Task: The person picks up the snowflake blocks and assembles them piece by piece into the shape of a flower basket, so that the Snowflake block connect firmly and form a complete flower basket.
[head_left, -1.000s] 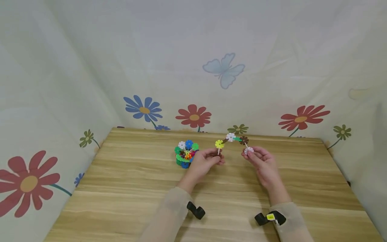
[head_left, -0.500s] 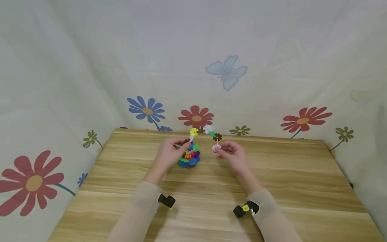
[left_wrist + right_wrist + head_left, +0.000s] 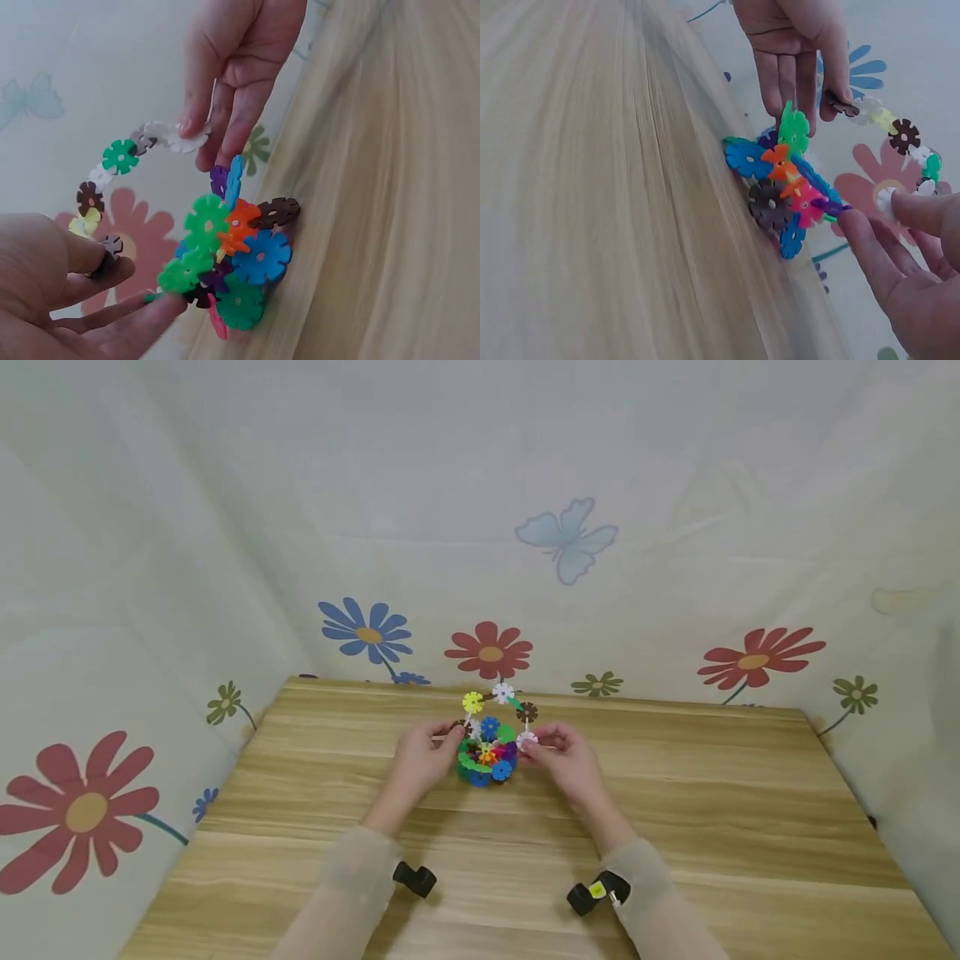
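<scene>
An arched chain of interlocking snowflake discs (image 3: 502, 692) in yellow, white, green and brown stands over a round basket of snowflake discs (image 3: 480, 777) on the table. My left hand (image 3: 426, 758) pinches the brown disc (image 3: 112, 246) at the chain's left end between thumb and finger. At the other end, my right hand (image 3: 572, 762) pinches a white disc (image 3: 187, 140). Other fingertips of both hands lie right at the basket's sides. Green, blue, orange, pink, purple and brown discs make up the basket, as the right wrist view shows.
The wooden table (image 3: 712, 802) reaches back to a pale cloth backdrop (image 3: 375, 485) printed with flowers and a butterfly. Black wrist cameras (image 3: 415, 879) sit on both sleeves, above the tabletop.
Both hands have carried the chain left from beside the basket to over it, then lowered it slightly. The basket now sits a little farther right.
</scene>
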Demonstrator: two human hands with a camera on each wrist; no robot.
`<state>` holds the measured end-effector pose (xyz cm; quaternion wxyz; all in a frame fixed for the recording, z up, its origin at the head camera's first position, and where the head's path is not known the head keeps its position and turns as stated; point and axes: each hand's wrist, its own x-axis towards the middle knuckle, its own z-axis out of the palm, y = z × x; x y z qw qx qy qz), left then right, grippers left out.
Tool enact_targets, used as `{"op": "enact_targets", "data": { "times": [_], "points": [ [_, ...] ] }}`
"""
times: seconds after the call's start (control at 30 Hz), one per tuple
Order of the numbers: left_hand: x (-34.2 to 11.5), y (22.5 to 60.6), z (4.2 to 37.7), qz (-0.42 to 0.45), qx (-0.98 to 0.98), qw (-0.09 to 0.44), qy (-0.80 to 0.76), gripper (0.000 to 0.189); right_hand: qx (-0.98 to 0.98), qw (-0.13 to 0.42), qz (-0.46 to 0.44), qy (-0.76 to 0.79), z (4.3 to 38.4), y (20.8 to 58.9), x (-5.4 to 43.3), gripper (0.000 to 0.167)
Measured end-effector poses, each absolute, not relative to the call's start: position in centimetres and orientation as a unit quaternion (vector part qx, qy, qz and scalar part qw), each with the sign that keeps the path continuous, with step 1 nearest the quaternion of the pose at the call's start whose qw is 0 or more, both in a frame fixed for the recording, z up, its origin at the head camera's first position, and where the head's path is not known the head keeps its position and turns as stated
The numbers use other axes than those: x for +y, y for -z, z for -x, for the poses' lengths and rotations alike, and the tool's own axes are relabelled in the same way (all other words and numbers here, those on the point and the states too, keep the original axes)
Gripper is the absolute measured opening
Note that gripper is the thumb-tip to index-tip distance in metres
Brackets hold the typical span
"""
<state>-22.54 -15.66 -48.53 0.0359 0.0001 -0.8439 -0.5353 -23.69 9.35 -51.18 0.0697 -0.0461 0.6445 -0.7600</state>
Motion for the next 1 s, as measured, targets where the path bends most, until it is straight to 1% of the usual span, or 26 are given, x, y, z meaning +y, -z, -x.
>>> {"op": "enact_targets", "data": {
  "times": [0.1,0.23,0.33,0.5,0.67,0.87,1.0],
  "points": [
    [-14.2,48.9,22.1,0.003,-0.826,0.017,0.563,0.02,0.644,0.062,0.021,0.762,23.1,51.2,10.8,0.021],
    [-12.2,49.3,21.8,0.025,-0.806,0.009,0.591,0.018,0.647,0.051,0.003,0.761,22.6,51.3,13.0,0.026],
    [-10.7,49.5,21.7,0.041,-0.795,0.006,0.606,0.018,0.653,0.041,-0.002,0.756,22.4,51.3,14.4,0.027],
    [-8.9,49.3,21.5,0.042,-0.789,-0.005,0.613,0.018,0.668,0.031,0.002,0.744,22.3,51.4,16.2,0.027],
    [-8.4,49.5,21.4,0.049,-0.779,-0.017,0.625,0.018,0.68,0.024,0.015,0.733,22.4,51.3,17.1,0.029],
    [-8.8,50.0,21.5,0.075,-0.793,-0.005,0.605,0.018,0.725,0.012,0.011,0.688,22.2,51.0,18.0,0.032],
    [-9.1,50.1,21.6,0.082,-0.809,0.0,0.582,0.018,0.744,0.01,0.016,0.668,22.0,50.8,18.4,0.031]
  ]
}}
